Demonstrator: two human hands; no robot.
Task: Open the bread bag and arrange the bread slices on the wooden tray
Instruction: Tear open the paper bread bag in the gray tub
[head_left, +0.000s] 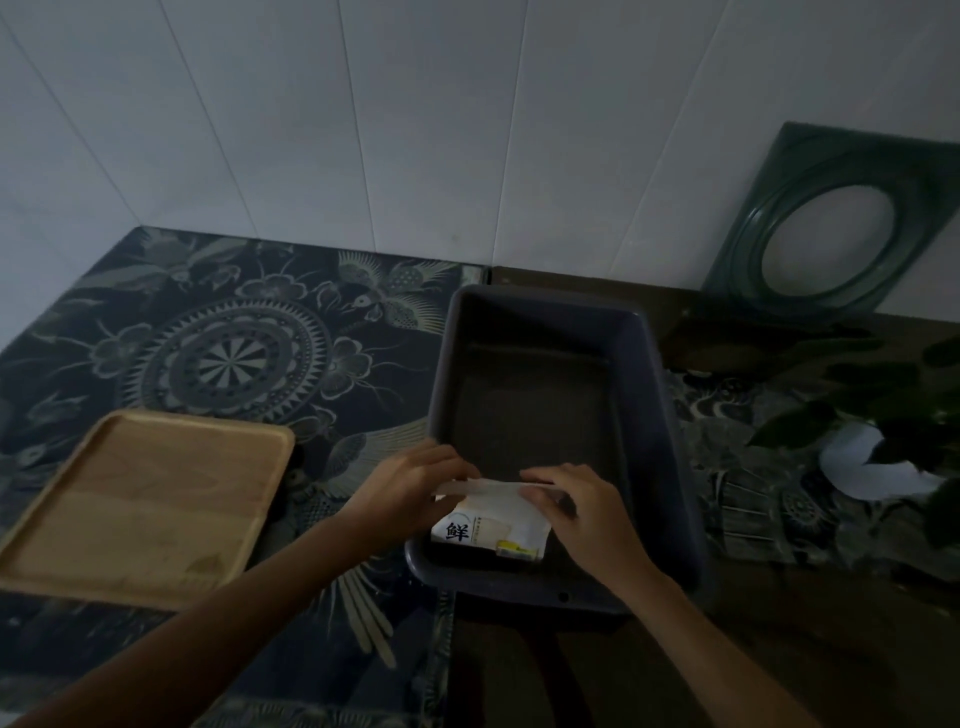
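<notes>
Bread bag (488, 530) sitting in dark bin (670, 415), near end. Both hands pinching its sealed top strip: left hand (415, 483) at left end, right hand (576, 506) at right. Wooden tray (140, 499) on tabletop (311, 364) to left, w/ no slices.

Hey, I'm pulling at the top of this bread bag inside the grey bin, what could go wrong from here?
Both the left hand and right hand grip the bread bag at its top strip, so a sharp pull could tear it unevenly and spill slices into the grey bin. The wooden tray sits apart on the left, so slices could drop in transit. Dim light makes the seal hard to see.
</notes>
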